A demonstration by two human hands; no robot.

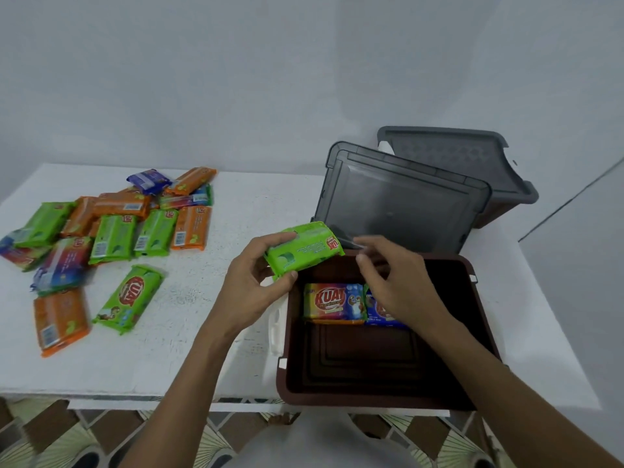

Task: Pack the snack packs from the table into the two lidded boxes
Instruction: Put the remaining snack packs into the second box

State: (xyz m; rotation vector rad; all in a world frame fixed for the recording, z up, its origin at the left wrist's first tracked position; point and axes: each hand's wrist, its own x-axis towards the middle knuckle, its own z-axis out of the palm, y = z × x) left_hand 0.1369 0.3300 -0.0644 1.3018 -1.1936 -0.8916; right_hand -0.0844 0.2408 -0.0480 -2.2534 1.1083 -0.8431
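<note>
Hands over open brown plastic box (pixel 337 400): left hand (pixel 250 282) grips green plastic snack pack (pixel 304 251) to drop in; right hand (pixel 395 275) loose, empty.

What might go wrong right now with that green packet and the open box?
The left hand pinches the green pack by one end above the rim of the brown box; it may slip onto the table. The grey lid leans just behind the box, where the right hand might knock it over. The box sits at the table's front edge; a shove may tip it off.
</note>
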